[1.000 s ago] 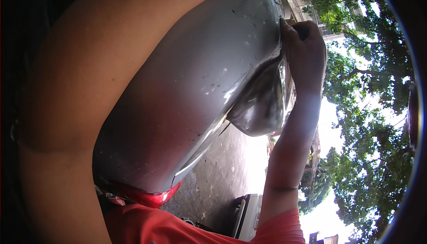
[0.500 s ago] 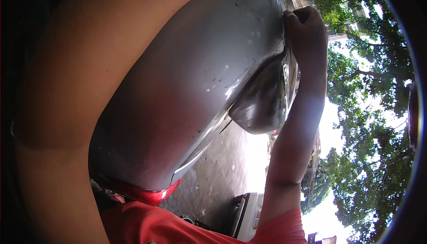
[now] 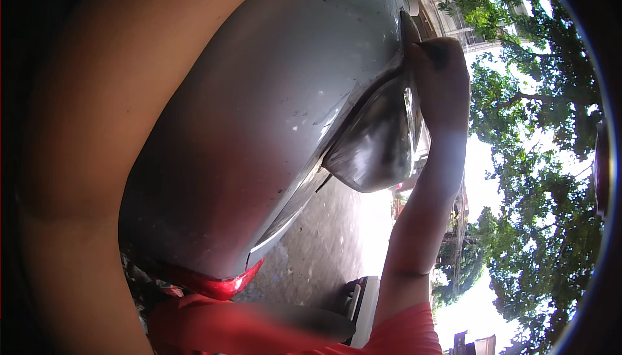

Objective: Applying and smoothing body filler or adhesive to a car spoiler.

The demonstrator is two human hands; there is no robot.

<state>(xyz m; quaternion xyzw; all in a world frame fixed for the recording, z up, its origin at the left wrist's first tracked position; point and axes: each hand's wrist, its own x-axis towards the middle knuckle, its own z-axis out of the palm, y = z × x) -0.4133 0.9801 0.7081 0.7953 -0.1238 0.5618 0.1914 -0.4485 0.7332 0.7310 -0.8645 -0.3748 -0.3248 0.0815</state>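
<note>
A grey, scuffed vehicle body [image 3: 259, 96] fills the middle of the view, with a red lamp [image 3: 223, 282] at its lower end. Along its right side bulges a dark, glossy, curved piece [image 3: 372, 144]; whether it is glass or a mirror housing I cannot tell. My right hand [image 3: 444, 80] is closed at the body's edge, just above this glossy piece. Its thumb and fingers are pinched together, and what they hold is hidden. My left arm [image 3: 84, 141] curves large along the left and over the top, its hand beyond the upper edge.
A white vehicle [image 3: 368, 303] stands behind, partly hidden by my red shirt [image 3: 408, 329]. Grey pavement [image 3: 324, 245] shows beyond the vehicle body. Leafy trees [image 3: 531, 160] fill the right side, and a building [image 3: 447, 5] shows at the upper right.
My right hand has slid down the vehicle's edge, closer to the glossy piece. The bit of my left hand at the top edge has gone out of view. The vehicle sits slightly further left.
</note>
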